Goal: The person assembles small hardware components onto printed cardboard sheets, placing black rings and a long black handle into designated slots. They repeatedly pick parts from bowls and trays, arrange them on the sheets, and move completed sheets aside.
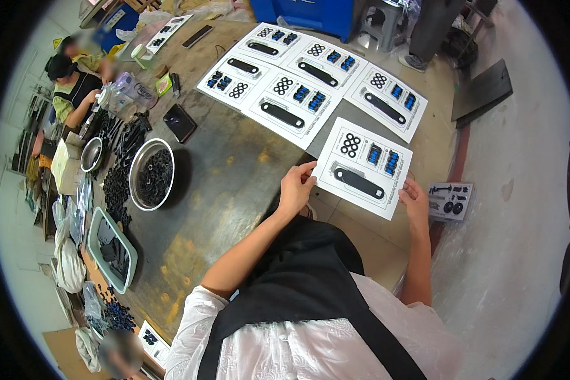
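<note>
A white printed card (389,185) is held between my two hands, off the table's edge. On its face lie a long black handle-like bar (360,182), black rings (350,145) in a cluster, and small bundles of blue and black screw-like parts (391,162). My left hand (297,189) pinches the card's left edge with thumb and fingers. At the lower right corner, my right hand (415,201) grips the card. Beyond it, several similar cards (296,106) with the same kinds of parts lie side by side on the table, some edges overlapping.
To the left on the table (228,183) stand a steel bowl of black rings (137,190), a pale green basket of black parts (132,266), heaps of black pieces (115,187) and a phone (180,123). A blue bin (310,18) stands behind. Another person (76,95) sits at the far left.
</note>
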Demonstrator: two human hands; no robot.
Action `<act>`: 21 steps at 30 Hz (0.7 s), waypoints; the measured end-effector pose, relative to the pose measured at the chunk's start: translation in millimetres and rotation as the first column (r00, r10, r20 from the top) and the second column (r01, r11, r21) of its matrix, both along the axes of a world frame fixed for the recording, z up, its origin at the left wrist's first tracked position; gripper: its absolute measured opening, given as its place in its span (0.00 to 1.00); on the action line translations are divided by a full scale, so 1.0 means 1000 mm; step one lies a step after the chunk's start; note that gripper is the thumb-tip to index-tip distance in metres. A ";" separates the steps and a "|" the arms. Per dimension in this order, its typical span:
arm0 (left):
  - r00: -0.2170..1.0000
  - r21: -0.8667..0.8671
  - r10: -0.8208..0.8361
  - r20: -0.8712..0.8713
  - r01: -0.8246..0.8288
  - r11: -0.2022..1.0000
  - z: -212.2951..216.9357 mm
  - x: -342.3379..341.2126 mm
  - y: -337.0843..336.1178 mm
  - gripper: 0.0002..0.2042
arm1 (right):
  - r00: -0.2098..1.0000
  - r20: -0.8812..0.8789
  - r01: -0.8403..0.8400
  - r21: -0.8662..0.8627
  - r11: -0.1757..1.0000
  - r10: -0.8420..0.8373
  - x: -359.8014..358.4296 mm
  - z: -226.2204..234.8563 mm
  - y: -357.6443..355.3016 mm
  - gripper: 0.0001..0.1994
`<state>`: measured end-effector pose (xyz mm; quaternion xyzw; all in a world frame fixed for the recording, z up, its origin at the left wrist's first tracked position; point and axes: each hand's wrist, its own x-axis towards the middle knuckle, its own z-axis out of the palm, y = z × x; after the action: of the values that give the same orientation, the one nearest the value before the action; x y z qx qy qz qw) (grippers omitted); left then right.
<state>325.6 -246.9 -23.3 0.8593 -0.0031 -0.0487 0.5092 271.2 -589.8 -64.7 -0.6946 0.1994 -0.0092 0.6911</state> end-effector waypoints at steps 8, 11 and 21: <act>0.967 -0.450 0.175 -0.186 -0.242 0.859 -0.018 -0.010 -0.004 0.25 | 0.998 -0.018 0.056 0.146 0.988 -0.054 0.001 0.007 0.024 0.20; 0.962 -0.542 0.151 -0.228 -0.254 0.801 0.004 -0.015 -0.012 0.29 | 0.994 -0.021 0.105 0.119 0.987 -0.103 0.009 0.005 0.028 0.20; 0.930 -0.775 0.147 -0.336 -0.362 0.519 0.022 0.008 -0.031 0.35 | 0.975 0.082 0.200 0.068 0.977 -0.205 0.023 -0.004 0.036 0.25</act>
<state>333.4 -277.6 -0.9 0.4988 0.1596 -0.0643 0.8495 294.5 -553.8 -68.9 -0.6487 0.2386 -0.1042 0.7152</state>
